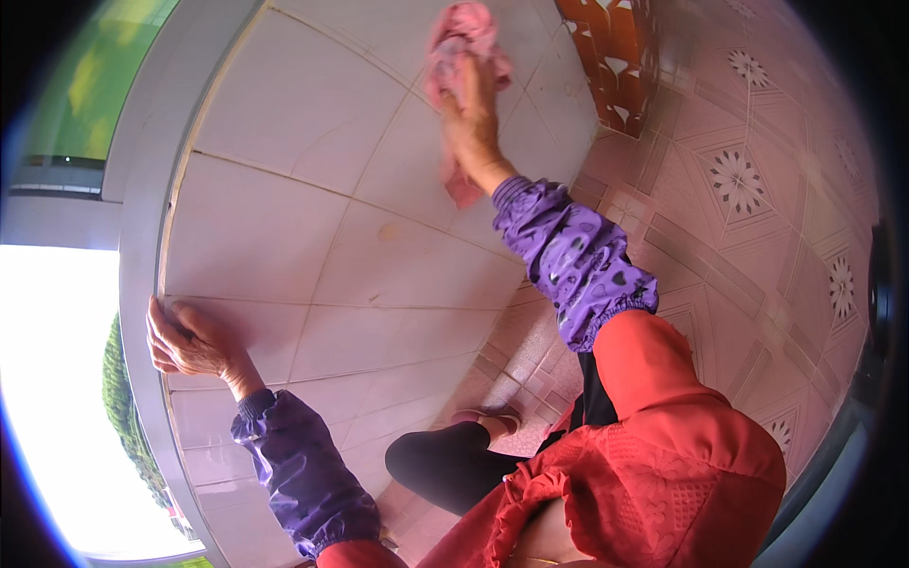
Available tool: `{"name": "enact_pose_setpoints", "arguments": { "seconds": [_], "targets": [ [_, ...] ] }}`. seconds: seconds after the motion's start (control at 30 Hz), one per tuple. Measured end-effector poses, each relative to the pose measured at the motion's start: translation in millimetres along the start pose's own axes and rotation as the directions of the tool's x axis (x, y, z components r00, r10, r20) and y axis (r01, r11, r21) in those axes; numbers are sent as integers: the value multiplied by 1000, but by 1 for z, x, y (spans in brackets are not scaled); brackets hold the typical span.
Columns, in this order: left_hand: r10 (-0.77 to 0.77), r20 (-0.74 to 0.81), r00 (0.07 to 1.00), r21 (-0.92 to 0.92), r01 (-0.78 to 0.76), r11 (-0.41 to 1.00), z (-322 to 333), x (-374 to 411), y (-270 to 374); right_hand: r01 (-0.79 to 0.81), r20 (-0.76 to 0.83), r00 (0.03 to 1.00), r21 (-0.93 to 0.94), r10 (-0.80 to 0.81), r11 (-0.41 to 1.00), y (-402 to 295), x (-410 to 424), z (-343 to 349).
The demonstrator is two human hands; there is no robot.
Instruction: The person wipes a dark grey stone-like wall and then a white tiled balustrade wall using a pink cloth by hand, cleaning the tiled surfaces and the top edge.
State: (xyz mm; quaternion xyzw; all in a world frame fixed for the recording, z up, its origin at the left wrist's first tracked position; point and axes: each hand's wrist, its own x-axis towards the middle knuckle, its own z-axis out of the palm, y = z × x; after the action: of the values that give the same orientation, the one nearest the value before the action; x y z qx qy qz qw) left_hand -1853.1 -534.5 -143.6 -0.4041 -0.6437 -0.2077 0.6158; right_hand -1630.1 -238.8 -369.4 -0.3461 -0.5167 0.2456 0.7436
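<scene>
My right hand (pixel 472 131) grips a crumpled pink cloth (pixel 465 35) against the white wall tiles (pixel 270 220). Part of the cloth hangs down below the wrist. At the left, my left hand (pixel 188 341) rests with its fingers curled over the pale window frame (pixel 142 284), where the frame meets the tiles. Nothing shows in that hand, though its fingertips are partly hidden. A small brownish stain (pixel 388 232) marks one tile between the two hands. Purple sleeve covers (pixel 575 248) are on both forearms.
Beyond the frame lies a bright window opening (pixel 57 369). A brown wooden panel with cut-out shapes (pixel 614 64) stands at the far end of the tiled wall. Pink patterned floor tiles (pixel 710 234) stretch to the right. My bent knee (pixel 447 461) is close to the wall.
</scene>
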Motion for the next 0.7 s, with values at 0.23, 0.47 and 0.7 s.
{"name": "enact_pose_setpoints", "arguments": {
  "seconds": [0.23,0.47,0.7],
  "targets": [
    [16,31,999,22,-16,1000,-4,1,-1,419,361,821,147,-443,896,-68,-14,9],
    [7,5,1000,43,-7,999,-5,1,3,-86,-207,976,-77,68,993,83,13,-19],
    [-37,25,999,67,35,997,-2,1,6,-570,-89,817,28,570,821,116,30,-35]
  ]
}}
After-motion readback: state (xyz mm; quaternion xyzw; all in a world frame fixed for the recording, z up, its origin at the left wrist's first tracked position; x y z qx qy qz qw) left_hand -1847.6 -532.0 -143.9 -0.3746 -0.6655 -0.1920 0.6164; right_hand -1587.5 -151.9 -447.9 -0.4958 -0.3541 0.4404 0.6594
